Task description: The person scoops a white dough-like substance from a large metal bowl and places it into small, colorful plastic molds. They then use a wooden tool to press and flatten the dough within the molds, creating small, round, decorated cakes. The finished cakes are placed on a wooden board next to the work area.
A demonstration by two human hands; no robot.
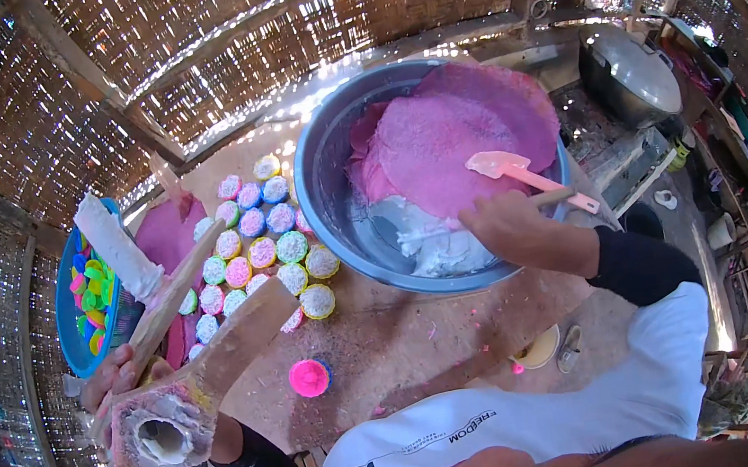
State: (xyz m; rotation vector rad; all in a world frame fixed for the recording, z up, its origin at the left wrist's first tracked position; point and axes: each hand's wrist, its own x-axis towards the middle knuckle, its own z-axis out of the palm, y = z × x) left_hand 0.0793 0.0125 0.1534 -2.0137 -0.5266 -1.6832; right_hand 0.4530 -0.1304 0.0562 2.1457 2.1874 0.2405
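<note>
My left hand (110, 377) is wrapped round the long handles of a wooden press (238, 340), tilted up at the left. Its lower piece has a round opening lined with white paste; the upper piece carries a thick plunger (116, 246) coated white. My right hand (509, 226) reaches into a large blue-grey basin (331, 230), closed on a wooden-handled tool (553, 196) whose working end is hidden. Beneath that hand lies white dough (437, 242), partly covered by a pink sheet (439, 148). A pink spatula (528, 175) rests over the sheet and rim.
Several small cups with white shredded tops (286, 219) stand on the table (381, 352), a bright pink cup (309, 377) nearer me. A blue tub (71, 324) at left holds coloured cups. A large lidded pot (629, 73) stands far right. A woven wall (255, 69) closes the back.
</note>
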